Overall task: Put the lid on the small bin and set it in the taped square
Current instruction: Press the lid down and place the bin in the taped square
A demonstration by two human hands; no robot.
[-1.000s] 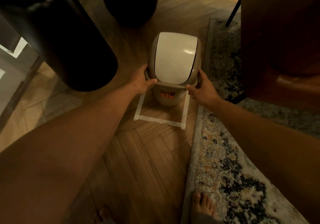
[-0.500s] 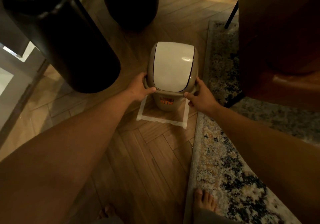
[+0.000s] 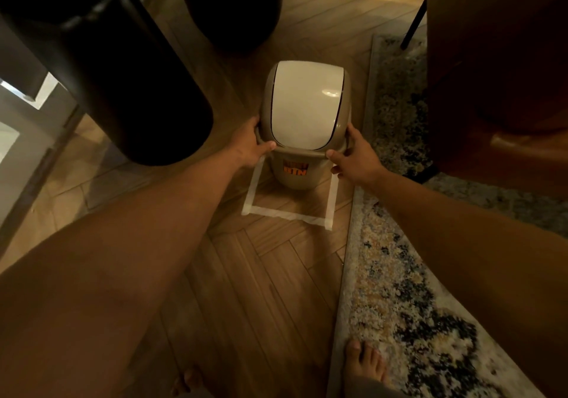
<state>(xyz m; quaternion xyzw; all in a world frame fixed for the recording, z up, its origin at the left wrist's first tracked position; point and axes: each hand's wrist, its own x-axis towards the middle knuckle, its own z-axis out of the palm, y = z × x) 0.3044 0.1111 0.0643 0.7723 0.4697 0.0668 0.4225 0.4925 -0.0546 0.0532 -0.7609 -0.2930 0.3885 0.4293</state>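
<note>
The small beige bin (image 3: 296,176) carries an orange label and stands upright on the wood floor inside the white taped square (image 3: 287,215). Its lid (image 3: 304,105), beige with a white swing flap, sits on top of the bin. My left hand (image 3: 250,147) grips the rim on the left side, thumb over the front edge. My right hand (image 3: 355,159) grips the rim on the right side. The far side of the taped square is hidden behind the bin.
A tall black cylinder (image 3: 123,75) leans in close on the left, another dark round object (image 3: 233,7) behind the bin. A patterned rug (image 3: 415,274) runs along the right, with a brown leather seat (image 3: 498,75) on it. My bare feet (image 3: 365,364) are at the bottom.
The bin has come down toward me and now stands lower within the taped square. Both hands kept their hold on the rim and moved with it.
</note>
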